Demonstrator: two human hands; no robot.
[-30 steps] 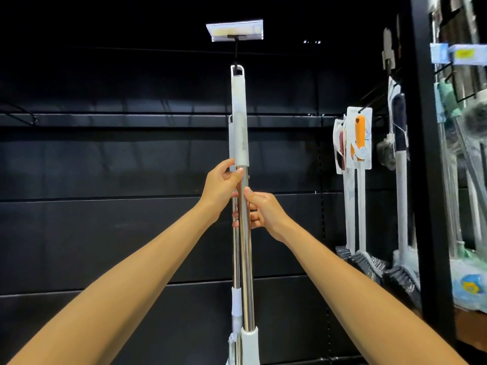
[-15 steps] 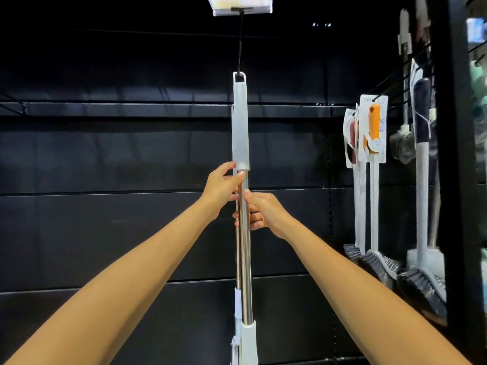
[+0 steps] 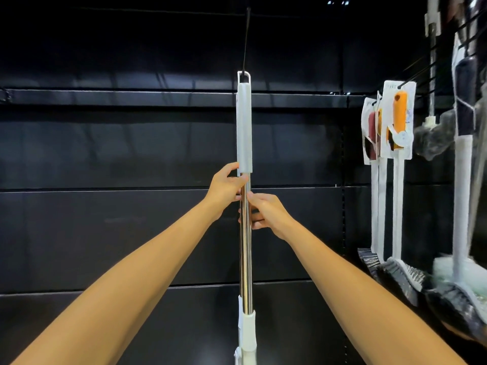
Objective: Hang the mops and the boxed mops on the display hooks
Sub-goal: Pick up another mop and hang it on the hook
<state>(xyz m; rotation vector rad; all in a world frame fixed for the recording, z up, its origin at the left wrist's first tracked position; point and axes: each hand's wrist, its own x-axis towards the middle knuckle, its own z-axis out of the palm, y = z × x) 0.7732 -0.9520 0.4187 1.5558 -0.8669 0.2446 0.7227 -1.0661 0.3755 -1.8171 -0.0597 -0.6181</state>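
Now | mop [image 3: 245,233] on hook [image 3: 246,40] | left hand [image 3: 226,184], right hand [image 3: 266,212] gripping

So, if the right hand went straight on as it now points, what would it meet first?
Probably the left hand, gripping the same mop pole just above it; the right hand points up-left, though depth is unclear.

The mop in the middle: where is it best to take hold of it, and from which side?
Take the mop by its bare steel pole, just under the white sleeve, coming from the front. The pole hangs upright and is thin and round, so it is easy to wrap; the black wall panel behind blocks the back.
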